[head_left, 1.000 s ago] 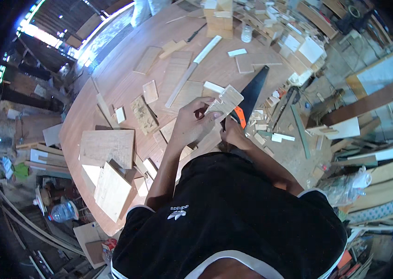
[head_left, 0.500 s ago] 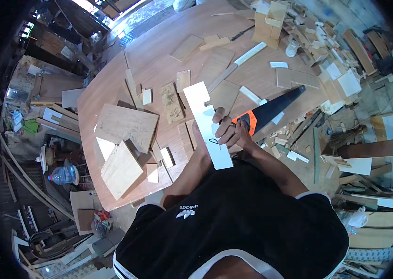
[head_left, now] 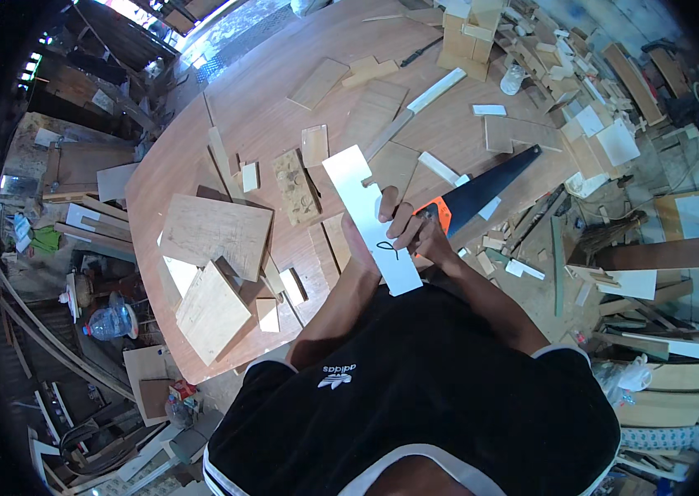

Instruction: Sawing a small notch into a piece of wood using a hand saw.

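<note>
A narrow white board with a small notch in its right edge and a black looped mark near its lower end is held up in front of my chest. My left hand grips it from the left, its fingers mostly hidden behind the board. My right hand is closed at the right edge, fingertips against the white face below the notch. Just beyond that hand is a handsaw with a dark blade and orange handle, the handle partly covered by the hand.
Plywood panels overlap on the left of the brown table. A holed wooden block lies near the middle. A box-like wooden piece stands at the far right, beside piled offcuts. A water bottle is left of the table.
The board has tilted slightly, its lower end shifting right. My right fingers remain at its edge. The table and its things sit a little further left in view.
</note>
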Available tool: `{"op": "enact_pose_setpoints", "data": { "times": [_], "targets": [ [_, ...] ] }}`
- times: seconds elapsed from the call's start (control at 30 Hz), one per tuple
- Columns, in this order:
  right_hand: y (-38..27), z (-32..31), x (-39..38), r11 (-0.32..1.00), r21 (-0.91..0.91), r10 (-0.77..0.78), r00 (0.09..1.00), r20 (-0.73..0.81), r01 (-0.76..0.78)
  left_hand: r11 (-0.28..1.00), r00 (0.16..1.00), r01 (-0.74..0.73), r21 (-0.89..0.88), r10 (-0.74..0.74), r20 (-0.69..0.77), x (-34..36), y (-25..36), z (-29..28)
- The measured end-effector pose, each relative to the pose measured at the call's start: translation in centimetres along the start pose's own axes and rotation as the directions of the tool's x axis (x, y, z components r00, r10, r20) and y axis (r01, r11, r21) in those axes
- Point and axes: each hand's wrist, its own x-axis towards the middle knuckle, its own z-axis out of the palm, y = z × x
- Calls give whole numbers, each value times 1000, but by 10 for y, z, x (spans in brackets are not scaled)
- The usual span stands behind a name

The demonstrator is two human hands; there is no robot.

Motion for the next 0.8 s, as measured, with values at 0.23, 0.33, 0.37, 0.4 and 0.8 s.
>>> {"op": "enact_pose_setpoints", "data": {
  "times": [0.23,0.33,0.37,0.4,0.8],
  "targets": [
    [-194,-174,-7,917,377,232,945,-230,-133,999,996,-14,52,9,83,13,-7,26],
    [-253,-234,-21,805,576,58,949,-310,139,975,997,70,209,-65,-34,16,-7,22],
    [-275,-250,-26,758,600,-59,943,-327,256,926,996,79,370,-60,-62,16,-6,17],
    [-295,-261,-31,758,600,-61,944,-325,256,945,996,82,317,-85,-4,13,-5,1],
    [-325,-279,-68,920,165,-204,793,-573,356,601,876,345,720,69,-477,17,-27,58]
  ]
}}
